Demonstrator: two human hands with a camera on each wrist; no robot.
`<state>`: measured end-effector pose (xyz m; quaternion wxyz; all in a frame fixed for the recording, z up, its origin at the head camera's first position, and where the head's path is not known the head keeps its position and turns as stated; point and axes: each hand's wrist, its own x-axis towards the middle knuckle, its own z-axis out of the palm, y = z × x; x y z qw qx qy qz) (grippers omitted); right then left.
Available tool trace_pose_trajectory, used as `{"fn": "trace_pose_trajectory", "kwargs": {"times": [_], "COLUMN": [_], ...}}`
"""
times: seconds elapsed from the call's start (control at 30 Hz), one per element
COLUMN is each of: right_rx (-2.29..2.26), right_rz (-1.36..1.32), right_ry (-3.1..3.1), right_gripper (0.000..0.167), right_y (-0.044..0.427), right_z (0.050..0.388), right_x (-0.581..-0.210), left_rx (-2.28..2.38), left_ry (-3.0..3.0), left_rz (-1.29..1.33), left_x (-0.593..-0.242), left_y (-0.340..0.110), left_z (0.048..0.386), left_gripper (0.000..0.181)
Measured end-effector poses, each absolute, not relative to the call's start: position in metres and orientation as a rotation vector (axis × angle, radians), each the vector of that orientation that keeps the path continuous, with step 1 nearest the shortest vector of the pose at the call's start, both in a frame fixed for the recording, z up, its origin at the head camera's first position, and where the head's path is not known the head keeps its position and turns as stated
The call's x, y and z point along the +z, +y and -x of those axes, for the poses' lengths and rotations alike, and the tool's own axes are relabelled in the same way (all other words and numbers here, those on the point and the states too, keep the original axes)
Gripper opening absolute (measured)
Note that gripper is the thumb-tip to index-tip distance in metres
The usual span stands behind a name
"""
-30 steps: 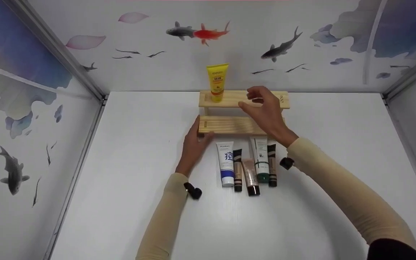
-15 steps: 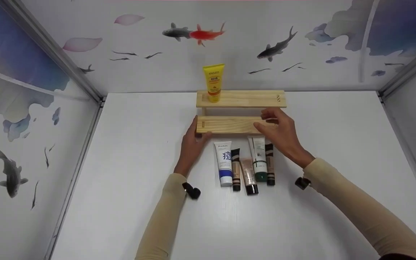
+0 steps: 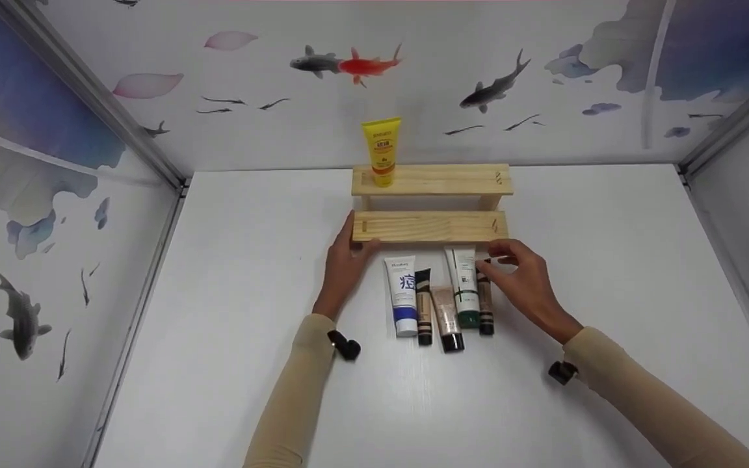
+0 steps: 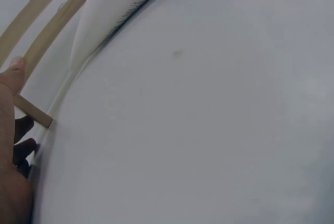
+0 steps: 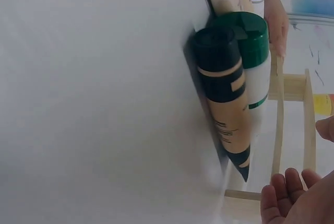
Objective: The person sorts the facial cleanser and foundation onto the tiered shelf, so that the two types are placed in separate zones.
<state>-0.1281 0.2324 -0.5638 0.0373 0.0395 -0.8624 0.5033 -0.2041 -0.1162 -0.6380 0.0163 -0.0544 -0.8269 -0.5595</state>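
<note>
A two-tier wooden rack (image 3: 430,226) stands towards the back of the white table. My left hand (image 3: 343,266) grips the left end of its lower tier, thumb at the front edge. On the upper tier, at the left, a yellow squeeze tube (image 3: 382,153) stands upright on its cap. My right hand (image 3: 530,283) is just in front of the rack's right end, fingers loosely bent and holding nothing. Closest to it lies a black-and-beige tube (image 3: 486,309), beside a white tube with a green cap (image 3: 463,286). In the right wrist view, the fingers (image 5: 282,192) are apart from the tubes.
Further left in the same row lie a rose-beige tube with a black cap (image 3: 447,315), a slim black-and-beige tube (image 3: 424,305) and a white tube with a blue band (image 3: 402,292). A fish-painted back wall (image 3: 257,136) rises close behind the rack.
My right hand has come down from above the rack's upper tier, past the lower tier, to the right-hand tubes. The left hand keeps its place at the rack; the tubes have not moved.
</note>
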Motion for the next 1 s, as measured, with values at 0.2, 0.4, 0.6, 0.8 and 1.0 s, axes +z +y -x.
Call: {"fn": "trace_pose_trajectory", "kwargs": {"times": [0.2,0.4,0.6,0.8,1.0], "right_rx": [1.526,1.484,1.507,1.475,1.435], "right_rz": [-0.064,-0.02,0.017,-0.006,-0.018], "right_ry": [-2.707,-2.779,-2.781,-2.796,-2.804], "right_gripper": [0.051,0.053,0.053,0.049,0.047], "right_y": [0.243,0.245,0.243,0.24,0.238], "right_z": [0.106,0.094,0.09,0.089,0.09], "right_x": [-0.578,-0.588,-0.598,-0.601,-0.601], "left_rx": [-1.742,-1.754,-1.784,-1.773,-1.701], "left_ry": [-2.587,-2.577,-2.584,-2.601,-2.614], "left_rz": [0.161,0.194,0.161,0.145,0.156], "left_x": [-0.638,-0.634,-0.632,-0.632,-0.633], "left_y": [-0.115,-0.116,-0.118,-0.117,-0.113], "left_z": [0.203,0.205,0.204,0.203,0.202], "left_gripper": [0.097,0.093,0.093,0.092,0.088]}}
